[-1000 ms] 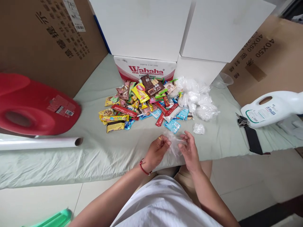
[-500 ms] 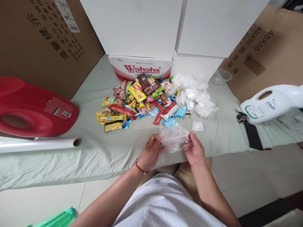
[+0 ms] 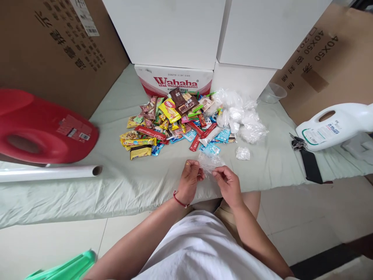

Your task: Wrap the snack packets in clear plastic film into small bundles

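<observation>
Between my hands, above the front of the cloth-covered table, is a clear plastic bag [image 3: 210, 160]. My left hand [image 3: 190, 178] pinches its left side, and my right hand [image 3: 228, 183] pinches its near right edge with thumb and forefinger. Part of the bag is hidden behind my fingers. Just beyond it lies a heap of wrapped snacks [image 3: 171, 122] in yellow, red, brown and blue packets. To the heap's right is a pile of crumpled clear bags [image 3: 241, 116]. One small folded clear plastic packet [image 3: 243, 153] lies apart, to the right of my right hand.
A Wahaha carton [image 3: 175, 79] stands behind the heap under white boxes. On the left are a red jug [image 3: 43, 128] and a white roll [image 3: 52, 173]. At right stand a white detergent bottle [image 3: 335, 126], keys [image 3: 297, 144], a black phone-like item [image 3: 311, 166] and a clear bowl [image 3: 273, 92].
My right hand has moved left, closer to my left hand. The bag, stretched wide between them before, is now bunched and narrower.
</observation>
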The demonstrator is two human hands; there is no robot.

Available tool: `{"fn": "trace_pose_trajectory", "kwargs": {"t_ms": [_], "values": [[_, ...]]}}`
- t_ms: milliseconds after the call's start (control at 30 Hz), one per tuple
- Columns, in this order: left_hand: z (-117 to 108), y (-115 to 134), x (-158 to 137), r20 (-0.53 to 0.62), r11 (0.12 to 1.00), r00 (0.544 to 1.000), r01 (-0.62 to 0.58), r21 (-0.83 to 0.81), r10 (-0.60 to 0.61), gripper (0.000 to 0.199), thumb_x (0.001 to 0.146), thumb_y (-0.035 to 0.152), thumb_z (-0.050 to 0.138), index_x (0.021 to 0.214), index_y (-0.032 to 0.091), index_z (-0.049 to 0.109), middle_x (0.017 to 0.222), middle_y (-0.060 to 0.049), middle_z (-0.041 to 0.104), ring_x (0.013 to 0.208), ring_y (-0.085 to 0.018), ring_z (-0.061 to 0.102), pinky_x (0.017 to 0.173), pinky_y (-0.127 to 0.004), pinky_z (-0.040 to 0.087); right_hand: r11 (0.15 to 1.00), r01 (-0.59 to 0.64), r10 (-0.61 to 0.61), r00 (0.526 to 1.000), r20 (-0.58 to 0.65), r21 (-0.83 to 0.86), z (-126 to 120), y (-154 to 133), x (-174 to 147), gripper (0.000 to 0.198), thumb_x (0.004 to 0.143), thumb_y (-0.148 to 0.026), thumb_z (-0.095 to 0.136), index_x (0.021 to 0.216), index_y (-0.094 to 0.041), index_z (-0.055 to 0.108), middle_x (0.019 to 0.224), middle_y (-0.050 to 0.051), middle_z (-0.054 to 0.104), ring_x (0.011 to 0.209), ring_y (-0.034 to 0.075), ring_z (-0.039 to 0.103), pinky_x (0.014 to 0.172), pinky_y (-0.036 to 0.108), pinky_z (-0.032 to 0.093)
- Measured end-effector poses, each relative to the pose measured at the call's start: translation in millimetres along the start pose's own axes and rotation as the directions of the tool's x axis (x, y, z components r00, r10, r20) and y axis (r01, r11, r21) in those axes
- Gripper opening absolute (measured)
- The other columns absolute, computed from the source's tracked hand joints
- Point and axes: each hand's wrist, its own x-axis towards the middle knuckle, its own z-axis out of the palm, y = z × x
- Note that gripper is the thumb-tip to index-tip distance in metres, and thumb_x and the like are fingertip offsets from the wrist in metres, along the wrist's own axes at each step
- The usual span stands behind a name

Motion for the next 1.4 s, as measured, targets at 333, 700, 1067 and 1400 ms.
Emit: {"fn": "trace_pose_trajectory", "kwargs": {"t_ms": [333,700,1067,1400], "values": [[-14.8,-3.7,6.1,-0.012,0.999,0.999,0.041,0.034,-0.041,0.037,0.069,0.043,0.086,0.083,0.019,0.063,0.068,0.005,0.056,0.059,-0.008,0.046,0.058,-0.023,0.036,0.847,-0.142,0.299,0.924,-0.238,0.512,-12.5,-8.3,10.1,0.039,0.071,-0.050,0.089,0.084,-0.022,0.065,0.069,-0.005,0.049,0.058,0.008,0.038,0.053,0.023,0.034],[-46.7,20.3,19.5,-0.121,0.988,0.993,-0.019,-0.152,0.001,0.046,0.068,0.041,0.090,0.085,0.022,0.051,0.079,0.004,0.063,0.073,-0.011,0.062,0.067,-0.023,0.052,0.923,-0.142,0.270,0.902,-0.338,0.358,-49.1,19.3,-8.7,0.034,0.076,-0.049,0.087,0.085,-0.022,0.068,0.081,-0.001,0.057,0.072,0.012,0.048,0.064,0.025,0.042],[-56.9,41.9,9.7,0.068,0.906,0.960,-0.279,0.320,0.272,0.029,0.089,0.048,0.071,0.094,0.025,0.054,0.058,0.009,0.045,0.046,-0.010,0.037,0.047,-0.022,0.030,0.968,-0.252,0.250,0.965,0.074,0.009,-103.9,-12.4,42.3,0.049,0.078,-0.069,0.078,0.090,-0.022,0.077,0.093,0.006,0.073,0.087,0.020,0.063,0.077,0.032,0.051],[-54.8,69.0,-24.9,0.429,0.717,0.877,-0.441,0.541,0.216,0.013,0.077,0.034,0.079,0.083,0.027,0.070,0.062,0.001,0.056,0.053,-0.014,0.040,0.058,-0.028,0.030,0.939,-0.305,0.208,0.869,0.448,0.157,-8.9,-16.4,97.7,0.043,0.068,-0.059,0.087,0.071,-0.019,0.072,0.076,0.001,0.073,0.072,0.016,0.064,0.072,0.030,0.055]]}}
